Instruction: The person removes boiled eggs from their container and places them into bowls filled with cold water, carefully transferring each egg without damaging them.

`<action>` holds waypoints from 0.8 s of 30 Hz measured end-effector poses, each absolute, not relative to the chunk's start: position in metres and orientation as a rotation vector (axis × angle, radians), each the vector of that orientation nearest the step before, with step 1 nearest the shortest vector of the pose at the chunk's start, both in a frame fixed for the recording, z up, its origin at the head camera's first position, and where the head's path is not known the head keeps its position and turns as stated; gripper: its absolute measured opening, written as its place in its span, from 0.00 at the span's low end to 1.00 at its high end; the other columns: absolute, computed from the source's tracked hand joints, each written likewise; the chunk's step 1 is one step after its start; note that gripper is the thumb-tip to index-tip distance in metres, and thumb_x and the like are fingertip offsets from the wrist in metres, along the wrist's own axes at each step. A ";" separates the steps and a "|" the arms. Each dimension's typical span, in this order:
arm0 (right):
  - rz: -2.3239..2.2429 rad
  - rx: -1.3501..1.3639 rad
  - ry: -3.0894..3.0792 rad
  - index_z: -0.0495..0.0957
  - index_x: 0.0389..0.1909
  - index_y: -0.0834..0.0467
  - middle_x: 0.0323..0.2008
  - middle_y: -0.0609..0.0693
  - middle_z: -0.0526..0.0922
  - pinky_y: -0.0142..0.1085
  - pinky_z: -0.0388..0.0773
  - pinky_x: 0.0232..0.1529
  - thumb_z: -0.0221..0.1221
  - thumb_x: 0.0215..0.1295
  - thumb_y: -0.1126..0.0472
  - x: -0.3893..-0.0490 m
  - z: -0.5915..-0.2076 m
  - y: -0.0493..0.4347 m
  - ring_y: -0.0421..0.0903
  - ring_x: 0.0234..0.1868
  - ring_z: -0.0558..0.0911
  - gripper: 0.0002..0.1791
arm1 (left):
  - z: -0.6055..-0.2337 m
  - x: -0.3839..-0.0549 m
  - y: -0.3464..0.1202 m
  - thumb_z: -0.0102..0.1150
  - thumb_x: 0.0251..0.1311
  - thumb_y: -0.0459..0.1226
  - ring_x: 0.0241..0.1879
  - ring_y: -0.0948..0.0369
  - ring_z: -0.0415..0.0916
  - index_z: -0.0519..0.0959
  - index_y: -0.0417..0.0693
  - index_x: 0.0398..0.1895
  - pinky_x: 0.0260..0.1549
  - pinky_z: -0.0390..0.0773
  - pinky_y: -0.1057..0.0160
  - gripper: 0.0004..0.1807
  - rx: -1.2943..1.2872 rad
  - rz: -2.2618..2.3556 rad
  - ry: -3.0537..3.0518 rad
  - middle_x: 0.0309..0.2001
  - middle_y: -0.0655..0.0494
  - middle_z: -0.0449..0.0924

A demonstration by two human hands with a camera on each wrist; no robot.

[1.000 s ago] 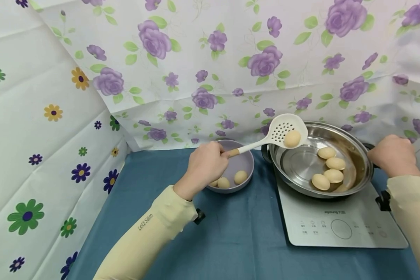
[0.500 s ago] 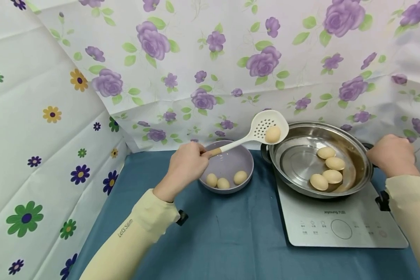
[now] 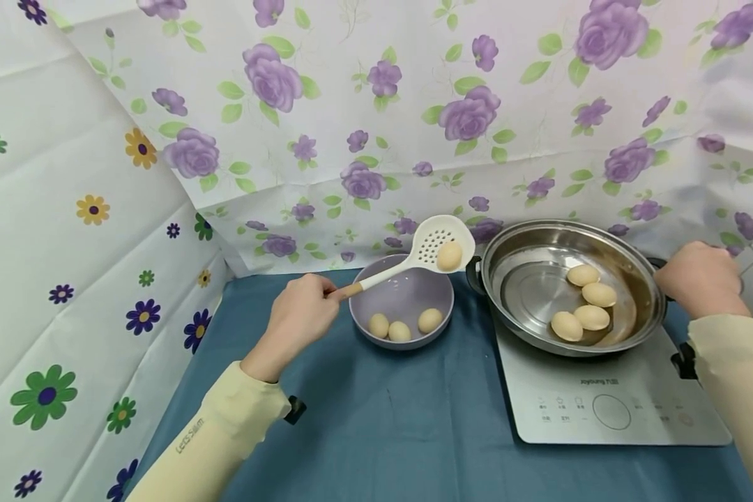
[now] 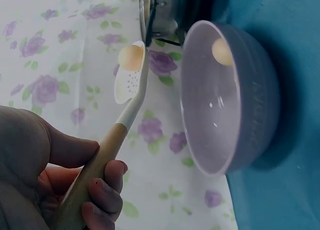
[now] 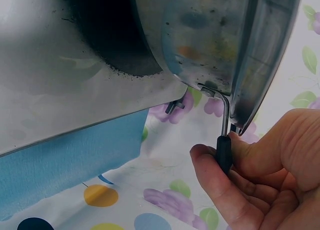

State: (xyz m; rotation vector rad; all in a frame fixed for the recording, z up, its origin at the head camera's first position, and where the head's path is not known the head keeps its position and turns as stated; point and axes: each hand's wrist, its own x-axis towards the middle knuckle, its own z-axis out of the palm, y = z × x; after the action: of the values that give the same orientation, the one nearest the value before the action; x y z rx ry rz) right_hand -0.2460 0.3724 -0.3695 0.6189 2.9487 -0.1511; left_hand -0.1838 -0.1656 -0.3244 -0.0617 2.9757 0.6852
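Observation:
My left hand point(image 3: 304, 317) grips the wooden handle of a white slotted spoon point(image 3: 425, 244). One egg point(image 3: 449, 256) lies on the spoon's perforated head, which is raised over the back right rim of a purple bowl point(image 3: 401, 296). Three eggs show inside that bowl, along its near side. With curled fingers my right hand point(image 5: 265, 175) holds the black side handle point(image 5: 224, 152) of a steel pan point(image 3: 527, 293). Several eggs point(image 3: 592, 317) sit in the right part of the pan.
Beneath the pan is a flat induction cooker point(image 3: 615, 411) with a touch panel. A blue cloth point(image 3: 383, 432) covers the table. Flowered sheets point(image 3: 326, 139) hang behind and at the left. The pan's left handle point(image 3: 474, 275) juts out between pan and bowl.
My left hand has carried the slotted spoon and its egg leftward, from over the pan to over the bowl's back right rim. The right hand stays on the pan handle.

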 end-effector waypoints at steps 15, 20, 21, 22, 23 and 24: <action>-0.146 0.622 2.937 0.70 0.38 0.82 0.30 0.74 0.73 0.44 0.73 0.15 0.51 0.58 0.56 -0.247 -0.369 0.372 0.65 0.29 0.76 0.27 | -0.344 -0.173 -0.206 0.51 0.65 0.46 0.11 0.59 0.63 0.83 0.51 0.36 0.07 0.58 0.66 0.13 -0.182 0.619 2.964 0.17 0.53 0.75; -0.130 0.611 2.939 0.69 0.41 0.84 0.35 0.77 0.72 0.45 0.74 0.16 0.52 0.58 0.55 -0.246 -0.368 0.371 0.69 0.33 0.75 0.30 | -0.351 -0.171 -0.215 0.51 0.65 0.46 0.10 0.59 0.62 0.83 0.51 0.35 0.07 0.58 0.65 0.13 -0.177 0.582 2.971 0.16 0.53 0.74; -0.128 0.610 2.940 0.68 0.42 0.84 0.35 0.77 0.72 0.45 0.74 0.16 0.52 0.58 0.55 -0.246 -0.368 0.371 0.69 0.34 0.75 0.30 | -0.352 -0.170 -0.216 0.51 0.65 0.45 0.10 0.59 0.62 0.83 0.51 0.35 0.07 0.58 0.65 0.13 -0.167 0.576 2.977 0.16 0.53 0.74; -0.128 0.609 2.941 0.68 0.42 0.84 0.36 0.77 0.72 0.45 0.74 0.16 0.52 0.58 0.55 -0.246 -0.368 0.371 0.69 0.34 0.75 0.30 | -0.354 -0.170 -0.217 0.51 0.65 0.45 0.10 0.59 0.62 0.83 0.51 0.34 0.07 0.58 0.65 0.13 -0.161 0.569 2.985 0.15 0.53 0.73; -0.127 0.607 2.943 0.69 0.42 0.84 0.36 0.77 0.72 0.46 0.74 0.16 0.52 0.58 0.55 -0.246 -0.368 0.371 0.70 0.34 0.75 0.30 | -0.355 -0.169 -0.218 0.51 0.65 0.45 0.10 0.59 0.62 0.83 0.51 0.34 0.08 0.58 0.65 0.13 -0.152 0.558 2.995 0.15 0.54 0.73; -0.127 0.607 2.943 0.69 0.42 0.84 0.36 0.78 0.72 0.46 0.74 0.17 0.52 0.58 0.55 -0.245 -0.368 0.371 0.70 0.34 0.75 0.30 | -0.356 -0.169 -0.219 0.51 0.65 0.45 0.10 0.59 0.62 0.83 0.51 0.34 0.08 0.59 0.64 0.13 -0.144 0.551 3.004 0.15 0.54 0.73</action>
State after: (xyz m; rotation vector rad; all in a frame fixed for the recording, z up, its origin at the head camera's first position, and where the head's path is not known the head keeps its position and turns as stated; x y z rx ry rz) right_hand -0.2454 0.3713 -0.3682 0.6066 2.9430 -0.1271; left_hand -0.1690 -0.2191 -0.3564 -0.1438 3.0038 0.5510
